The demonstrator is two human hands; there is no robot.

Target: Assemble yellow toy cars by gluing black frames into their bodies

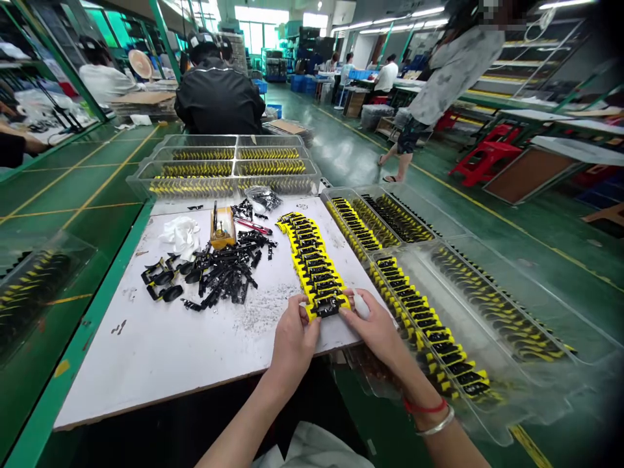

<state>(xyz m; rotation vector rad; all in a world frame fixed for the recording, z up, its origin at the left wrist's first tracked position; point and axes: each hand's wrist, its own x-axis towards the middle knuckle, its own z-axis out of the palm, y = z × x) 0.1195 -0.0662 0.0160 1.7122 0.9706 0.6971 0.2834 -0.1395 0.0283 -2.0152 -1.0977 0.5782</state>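
A row of yellow-and-black plastic parts (312, 250) runs down the white board (170, 351), each lapping the one behind it. At the near end of this row, my left hand (295, 335) pinches the left end of the closest yellow-and-black plastic part (327, 306). My right hand (373, 325) grips the same part's right end between thumb and fingers. A small white, rounded object (361, 306) shows at the right hand's index finger; its kind is unclear. Left of the row lies a heap of small black plastic pieces (229, 273).
Clear plastic trays with similar parts stand at the right (441, 260) and the back (234, 140). An open small box (222, 227), crumpled white tissue (181, 236) and a red pen-like tool (253, 225) lie on the board. A person (219, 94) sits ahead; another person (439, 78) stands right.
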